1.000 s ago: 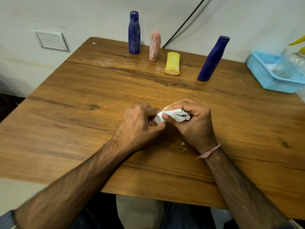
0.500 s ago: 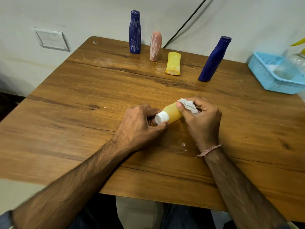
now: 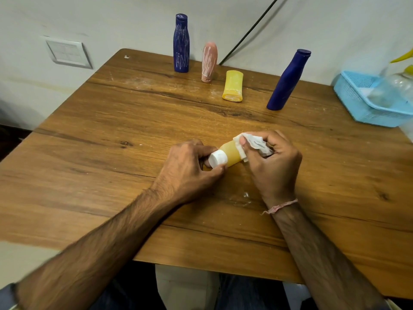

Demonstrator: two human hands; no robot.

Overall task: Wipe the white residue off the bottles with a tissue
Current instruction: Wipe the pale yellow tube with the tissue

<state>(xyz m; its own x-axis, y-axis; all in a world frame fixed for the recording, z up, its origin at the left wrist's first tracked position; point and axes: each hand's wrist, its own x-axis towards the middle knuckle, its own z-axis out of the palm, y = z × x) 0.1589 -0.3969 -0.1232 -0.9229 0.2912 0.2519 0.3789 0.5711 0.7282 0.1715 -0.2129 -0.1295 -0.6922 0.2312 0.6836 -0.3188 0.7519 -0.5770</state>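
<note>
One second ago the tissue covered nearly the whole small bottle, cap side included. Now it has slid to the right, toward the base, and the white cap and the front half of the body are bare. The uncovered plastic looks clean to me, so I judge that this bottle is almost finished and only the base end remains.

From the left: the left hand (image 3: 190,163) has its grip closed on the cap (image 3: 217,158), thumb below and fingers above, and it holds the orange bottle (image 3: 232,151) lying on its side just above the desk (image 3: 111,135). The cap is round, white and smooth. The body is soft-looking, half-clear orange plastic. The right hand (image 3: 271,163) is clenched around the tissue (image 3: 254,145), which is thin, crumpled paper with grey marks, pressed on the bottle's right part.

At the back of the desk stand four more bottles. The left blue bottle (image 3: 181,43) is tall and narrow at the neck, with many white streaks. The pink bottle (image 3: 209,61) is rounded on top and also streaked. The yellow bottle (image 3: 233,85) is flat and wide; a pale film may be on it, I cannot tell well. The right blue bottle (image 3: 287,80) shows no residue that I can see. So at least two bottles remain to wipe.

The desk is wood-grain laminate, with some white smears. On the far right a light blue basket (image 3: 357,101) of plastic mesh holds a clear bottle.
</note>
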